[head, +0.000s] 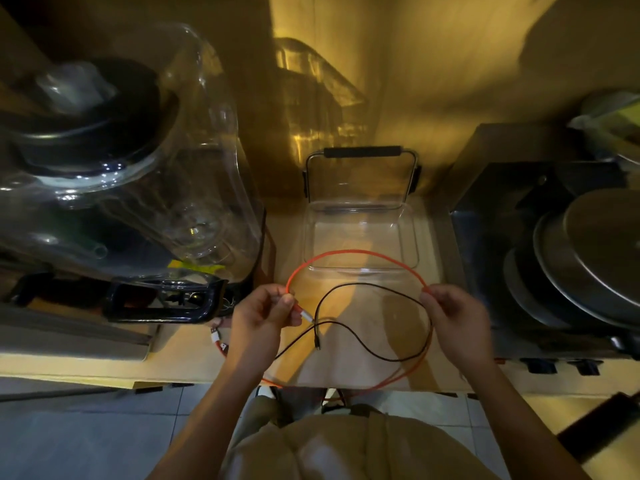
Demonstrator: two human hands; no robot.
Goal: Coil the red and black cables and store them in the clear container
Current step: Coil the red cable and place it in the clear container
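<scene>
A red cable [353, 252] arcs over the wooden counter between my two hands. My left hand [263, 315] pinches it near its white plug end. Its other side is pinched by my right hand [453, 315], and from there it drops past the counter's front edge. A thin black cable [367, 344] lies in loose curves on the counter between my hands; it passes under my left hand, and I cannot tell whether that hand grips it. The clear container [412, 237] with a black-gripped wire handle stands open behind the red arc, with nothing visible inside.
A large clear water jug [194, 161] on a dark frame crowds the left. On the right a dark metal stove [502, 237] carries stacked steel lids [588, 258]. Another red and white plug [216, 336] lies left of my left hand. Tiled floor [86, 438] shows below.
</scene>
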